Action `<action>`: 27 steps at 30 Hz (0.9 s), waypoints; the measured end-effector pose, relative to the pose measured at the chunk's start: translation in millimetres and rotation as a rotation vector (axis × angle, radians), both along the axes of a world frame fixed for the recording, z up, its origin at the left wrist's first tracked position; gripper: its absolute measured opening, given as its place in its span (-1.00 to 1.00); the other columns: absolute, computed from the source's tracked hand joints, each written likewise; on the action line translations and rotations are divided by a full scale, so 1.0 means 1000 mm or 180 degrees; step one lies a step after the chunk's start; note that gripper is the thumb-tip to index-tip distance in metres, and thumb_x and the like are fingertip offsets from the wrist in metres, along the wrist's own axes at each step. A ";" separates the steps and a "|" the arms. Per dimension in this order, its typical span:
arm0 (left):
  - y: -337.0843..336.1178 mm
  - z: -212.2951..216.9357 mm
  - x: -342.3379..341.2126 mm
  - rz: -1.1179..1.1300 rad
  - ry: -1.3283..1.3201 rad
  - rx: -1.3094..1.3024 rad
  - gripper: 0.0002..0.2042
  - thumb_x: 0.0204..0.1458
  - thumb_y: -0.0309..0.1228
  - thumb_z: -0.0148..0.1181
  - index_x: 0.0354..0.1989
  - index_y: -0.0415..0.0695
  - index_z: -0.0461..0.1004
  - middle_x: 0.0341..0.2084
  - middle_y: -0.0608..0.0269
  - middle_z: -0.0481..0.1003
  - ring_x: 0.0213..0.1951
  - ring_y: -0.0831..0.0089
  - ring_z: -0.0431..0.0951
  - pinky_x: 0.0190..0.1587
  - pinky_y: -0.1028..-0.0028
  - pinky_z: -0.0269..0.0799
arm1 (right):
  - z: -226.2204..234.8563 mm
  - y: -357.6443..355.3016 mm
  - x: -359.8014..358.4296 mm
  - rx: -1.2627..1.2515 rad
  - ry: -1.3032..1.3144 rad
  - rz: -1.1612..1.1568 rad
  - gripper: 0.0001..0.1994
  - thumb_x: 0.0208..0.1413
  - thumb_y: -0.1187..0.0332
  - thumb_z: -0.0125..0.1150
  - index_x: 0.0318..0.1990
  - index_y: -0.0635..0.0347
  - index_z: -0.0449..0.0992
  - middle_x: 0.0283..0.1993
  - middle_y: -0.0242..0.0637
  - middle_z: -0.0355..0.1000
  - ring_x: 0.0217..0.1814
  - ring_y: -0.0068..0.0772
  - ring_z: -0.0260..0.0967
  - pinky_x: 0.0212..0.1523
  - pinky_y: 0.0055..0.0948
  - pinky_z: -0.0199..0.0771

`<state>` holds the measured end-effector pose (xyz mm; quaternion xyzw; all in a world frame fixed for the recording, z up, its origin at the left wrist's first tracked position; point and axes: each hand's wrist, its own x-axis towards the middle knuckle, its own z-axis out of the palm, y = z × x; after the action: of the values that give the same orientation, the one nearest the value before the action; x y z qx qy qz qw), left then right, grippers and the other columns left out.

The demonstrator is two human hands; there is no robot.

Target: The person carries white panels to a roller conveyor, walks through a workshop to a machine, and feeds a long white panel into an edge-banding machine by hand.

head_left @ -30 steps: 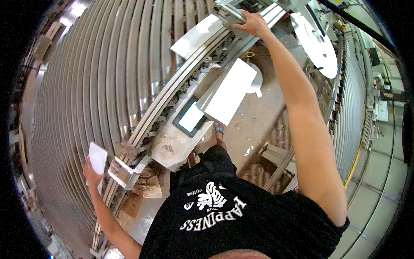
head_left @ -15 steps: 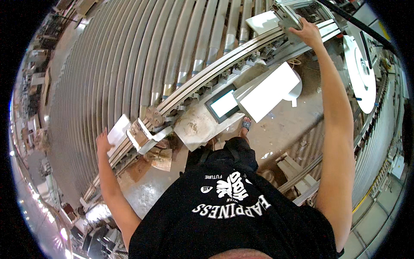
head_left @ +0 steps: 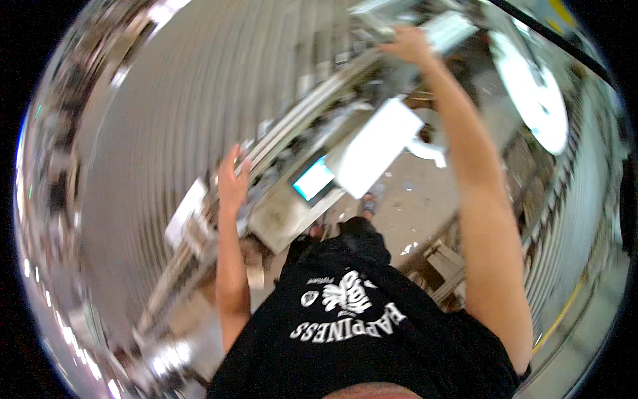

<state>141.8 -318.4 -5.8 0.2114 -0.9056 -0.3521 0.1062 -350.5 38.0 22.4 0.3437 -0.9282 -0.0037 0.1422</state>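
Observation:
My left hand point(head_left: 232, 183) is raised over the long metal rail point(head_left: 292, 136), its fingers stretched up and apart with nothing seen in them. Just left of that hand, a white flat plate point(head_left: 186, 211) stands beside a pale bracket point(head_left: 198, 234) at the rail's near-left end. My right hand point(head_left: 411, 46) reaches far forward to the rail's other end, at or against a pale metal frame point(head_left: 382, 13). Blur hides how its fingers lie and whether they grip the frame.
Beyond the rail spreads a wide bed of grey rollers point(head_left: 166, 113). On the near side are a lit screen point(head_left: 314, 178) on a dusty console point(head_left: 276, 216) and a tilted white panel point(head_left: 379, 146). A large white disc point(head_left: 531, 93) stands at right, beside another roller line point(head_left: 578, 199).
My left hand has left the white plate and moved right along the rail. The whole view has shifted and is blurred. My right hand stays near the far end of the rail.

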 end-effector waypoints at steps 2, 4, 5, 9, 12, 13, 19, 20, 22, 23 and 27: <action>0.088 -0.003 -0.039 -0.0418 -0.0083 0.0193 -0.34 0.21 -0.02 0.29 0.38 -0.17 0.37 0.19 -0.03 0.52 0.27 0.02 0.46 0.33 0.15 0.30 | 0.007 -0.010 0.006 -0.0141 -0.0238 -0.0041 -0.27 0.06 -0.28 0.32 0.16 0.17 0.57 0.05 0.07 0.58 0.19 0.11 0.48 0.25 0.04 0.44; 0.157 -0.033 -0.065 -0.0816 -0.0049 -0.0341 -0.25 0.15 0.06 0.34 0.41 -0.15 0.33 0.22 -0.10 0.47 0.30 -0.03 0.41 0.38 0.13 0.27 | 0.019 -0.017 0.013 -0.0420 -0.0892 -0.0239 -0.26 0.01 -0.26 0.33 0.15 0.20 0.55 0.03 0.01 0.60 0.18 0.15 0.49 0.32 0.00 0.38; 0.193 -0.031 -0.080 -0.0916 -0.0163 -0.0359 -0.19 0.11 0.11 0.35 0.43 -0.14 0.30 0.27 -0.15 0.42 0.31 -0.09 0.38 0.41 0.10 0.24 | 0.020 -0.014 0.016 -0.0302 -0.0814 -0.0304 -0.26 0.01 -0.24 0.33 0.14 0.22 0.54 0.03 0.00 0.60 0.17 0.12 0.50 0.37 -0.03 0.33; 0.263 -0.071 -0.098 -0.1080 -0.0072 -0.0999 0.13 -0.07 0.21 0.46 0.52 -0.25 0.02 0.43 -0.26 0.17 0.43 -0.21 0.17 0.45 -0.05 0.10 | 0.034 -0.007 0.037 -0.0431 -0.0717 -0.0256 -0.33 0.04 -0.17 0.31 0.09 0.24 0.51 -0.15 -0.02 0.63 0.01 -0.03 0.57 0.45 -0.15 0.25; 0.285 -0.081 -0.099 -0.1079 -0.0341 -0.1154 0.24 -0.16 0.25 0.49 0.55 -0.24 -0.08 0.44 -0.35 0.09 0.43 -0.30 0.12 0.46 -0.14 0.03 | 0.035 -0.008 0.041 -0.0582 -0.0790 -0.0280 -0.33 -0.04 -0.15 0.36 0.05 0.25 0.52 -0.16 -0.02 0.62 0.06 -0.01 0.55 0.43 -0.15 0.23; 0.287 -0.083 -0.100 -0.1085 -0.0519 -0.1209 0.27 -0.19 0.25 0.51 0.56 -0.24 -0.10 0.44 -0.37 0.08 0.44 -0.33 0.10 0.46 -0.16 0.01 | 0.035 -0.006 0.044 -0.0627 -0.0787 -0.0254 -0.37 -0.06 -0.12 0.37 0.00 0.25 0.54 -0.17 -0.01 0.62 0.07 -0.03 0.55 0.41 -0.16 0.23; 0.284 -0.107 -0.101 -0.1062 -0.0578 -0.1252 0.31 -0.27 0.22 0.55 0.56 -0.22 -0.11 0.47 -0.32 0.00 0.47 -0.32 -0.01 0.50 -0.13 -0.08 | 0.036 -0.004 0.039 -0.0654 -0.0850 -0.0269 -0.40 -0.09 -0.12 0.37 -0.07 0.23 0.54 -0.16 -0.06 0.64 0.05 -0.06 0.56 0.40 -0.22 0.21; 0.283 -0.108 -0.102 -0.1022 -0.0626 -0.1255 0.32 -0.28 0.22 0.55 0.56 -0.22 -0.12 0.47 -0.32 -0.01 0.47 -0.32 0.00 0.50 -0.13 -0.08 | 0.037 -0.004 0.041 -0.0658 -0.0865 -0.0236 -0.40 -0.10 -0.12 0.37 -0.07 0.23 0.54 -0.15 -0.07 0.64 0.05 -0.06 0.56 0.40 -0.22 0.21; 0.282 -0.111 -0.105 -0.0989 -0.0709 -0.1270 0.30 -0.27 0.17 0.56 0.57 -0.18 -0.12 0.47 -0.34 -0.01 0.45 -0.32 0.02 0.49 -0.17 -0.09 | 0.039 -0.004 0.043 -0.0696 -0.0877 -0.0255 -0.38 -0.09 -0.13 0.39 -0.05 0.23 0.55 -0.13 -0.10 0.64 0.09 -0.09 0.54 0.43 -0.24 0.18; 0.282 -0.112 -0.105 -0.0954 -0.0773 -0.1267 0.29 -0.26 0.16 0.56 0.57 -0.17 -0.12 0.46 -0.34 -0.01 0.44 -0.32 0.03 0.48 -0.18 -0.08 | 0.040 -0.005 0.045 -0.0717 -0.0884 -0.0246 -0.38 -0.09 -0.13 0.40 -0.05 0.23 0.55 -0.13 -0.10 0.64 0.09 -0.09 0.54 0.43 -0.24 0.18; 0.282 -0.122 -0.103 -0.0897 -0.0511 -0.1311 0.25 -0.25 0.11 0.54 0.58 -0.12 -0.10 0.44 -0.33 0.04 0.40 -0.34 0.09 0.43 -0.22 -0.03 | 0.043 -0.002 0.042 -0.0674 -0.0934 -0.0244 -0.36 -0.09 -0.13 0.41 -0.03 0.25 0.55 -0.11 -0.11 0.64 0.12 -0.12 0.53 0.46 -0.23 0.16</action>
<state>38.6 -36.1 -127.7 0.0843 -0.9842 -0.1537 0.0248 -308.5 35.6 65.8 0.2881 -0.9466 0.1389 0.0405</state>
